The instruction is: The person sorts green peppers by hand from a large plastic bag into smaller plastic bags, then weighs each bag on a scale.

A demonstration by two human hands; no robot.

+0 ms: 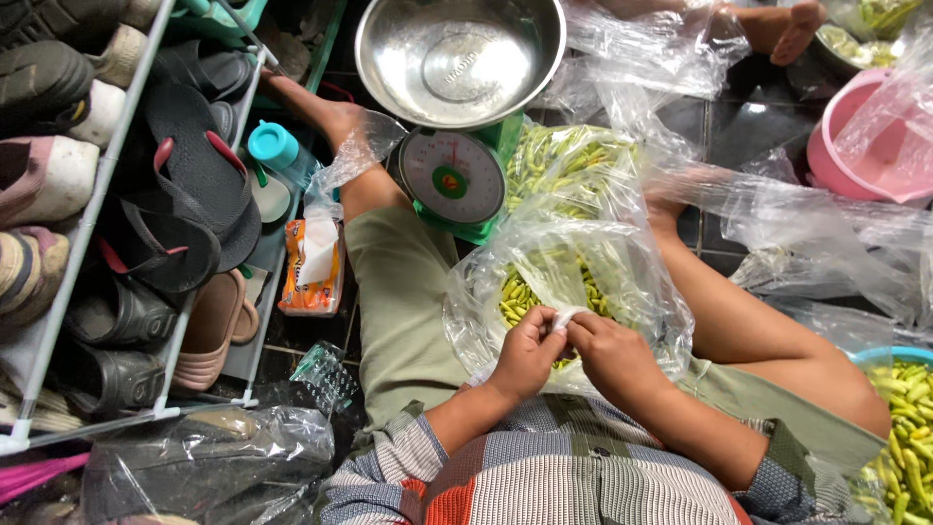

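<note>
Clear plastic bag [583, 282] of green chillies sits in the person's lap, w/ both hands at its gathered neck. Left hand [525, 355] has its fingers [546, 326] pinched shut on the twisted white bit of plastic at the bag's mouth; right hand [614, 358] meets it there, fingers [581, 326] also closed on the same twist, so the two hands touch at the knot point. Bag bulges out behind the hands, chillies [515, 297] visible thru the film, mostly on the left side & under the hands. Just beyond the bag, a green kitchen scale [457, 180] w/ a round dial stands on the floor between the knees, a big steel bowl [459, 53] on top of it. Behind & to the right of the scale, another open bag w/ a heap of green chillies [564, 160]. More loose clear plastic [826, 233] spread to the right over the dark floor tiles, pink basin [860, 146] at far right near the top edge, blue-rimmed tub of chillies [909, 428] at the lower right by the knee. On the left, a white shoe rack [97, 194] packed w/ sandals & slippers, a teal-capped bottle [277, 151] and an orange tissue pack [311, 272] beside it. Another person's foot [797, 29] shows top right, well apart from the hands.
</note>
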